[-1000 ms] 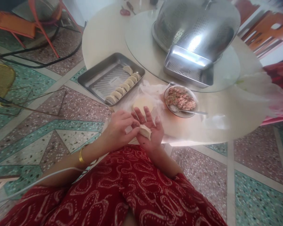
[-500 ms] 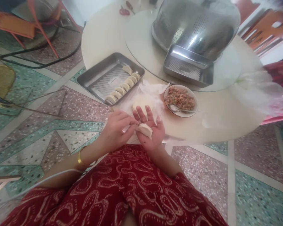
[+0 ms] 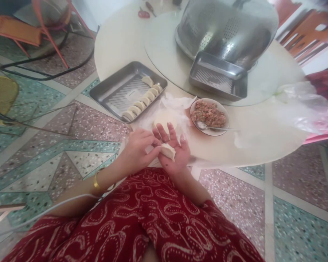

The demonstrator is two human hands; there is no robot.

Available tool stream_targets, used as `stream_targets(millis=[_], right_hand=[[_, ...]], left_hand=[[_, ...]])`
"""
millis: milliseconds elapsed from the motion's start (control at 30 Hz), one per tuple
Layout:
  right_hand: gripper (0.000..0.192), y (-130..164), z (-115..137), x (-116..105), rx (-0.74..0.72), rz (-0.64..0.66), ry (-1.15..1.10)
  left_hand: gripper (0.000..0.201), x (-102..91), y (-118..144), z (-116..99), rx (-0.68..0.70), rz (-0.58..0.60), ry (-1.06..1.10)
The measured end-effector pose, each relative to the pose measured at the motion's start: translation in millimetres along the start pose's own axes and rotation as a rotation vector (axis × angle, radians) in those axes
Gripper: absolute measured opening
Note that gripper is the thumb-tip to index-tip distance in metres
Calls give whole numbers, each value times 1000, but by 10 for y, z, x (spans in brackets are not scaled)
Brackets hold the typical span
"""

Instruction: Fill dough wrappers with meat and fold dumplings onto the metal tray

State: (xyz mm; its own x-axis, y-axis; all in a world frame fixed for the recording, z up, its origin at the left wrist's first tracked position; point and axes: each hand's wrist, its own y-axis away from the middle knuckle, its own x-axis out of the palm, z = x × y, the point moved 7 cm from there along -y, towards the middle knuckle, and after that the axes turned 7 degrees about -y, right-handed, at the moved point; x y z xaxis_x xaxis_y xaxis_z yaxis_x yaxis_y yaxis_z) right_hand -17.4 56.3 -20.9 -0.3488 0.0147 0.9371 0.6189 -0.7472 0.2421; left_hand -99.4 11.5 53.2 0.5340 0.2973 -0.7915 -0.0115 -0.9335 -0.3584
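A folded white dumpling (image 3: 168, 150) lies on the upturned palm of my right hand (image 3: 178, 157), just in front of the table's near edge and above my lap. My left hand (image 3: 138, 147), with a gold bangle on its wrist, pinches the dumpling's left edge between thumb and fingertips. Just beyond my fingers, a stack of round wrappers (image 3: 164, 117) rests on white plastic. Right of it stands a bowl (image 3: 226, 123) of minced filling (image 3: 209, 112) with a metal spoon (image 3: 211, 127) in it.
A steel tray (image 3: 112, 91) on the round table (image 3: 120, 40) holds a row of several finished dumplings (image 3: 142, 101). A big upturned colander (image 3: 226, 29) and a second tray (image 3: 217, 78) sit on the turntable. A plastic bag (image 3: 303, 105) lies at the right, and chairs (image 3: 16, 31) stand at the far left.
My left fingers have shifted slightly along the dumpling's edge. Both hands stay in the same place with the dumpling between them.
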Motion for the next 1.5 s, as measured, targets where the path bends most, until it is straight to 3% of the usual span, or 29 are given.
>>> stream_targets(millis=[567, 767, 1200, 1500], right_hand=[[44, 1, 38, 15, -2, -10, 1], [43, -9, 15, 9, 12, 7, 8], [40, 3, 60, 37, -25, -26, 9], [40, -4, 52, 8, -33, -8, 35]], left_hand=[[17, -61, -4, 63, -59, 39, 101], [17, 22, 5, 102, -68, 98, 104], [20, -13, 22, 124, -70, 54, 111], [17, 78, 57, 156, -68, 70, 124]])
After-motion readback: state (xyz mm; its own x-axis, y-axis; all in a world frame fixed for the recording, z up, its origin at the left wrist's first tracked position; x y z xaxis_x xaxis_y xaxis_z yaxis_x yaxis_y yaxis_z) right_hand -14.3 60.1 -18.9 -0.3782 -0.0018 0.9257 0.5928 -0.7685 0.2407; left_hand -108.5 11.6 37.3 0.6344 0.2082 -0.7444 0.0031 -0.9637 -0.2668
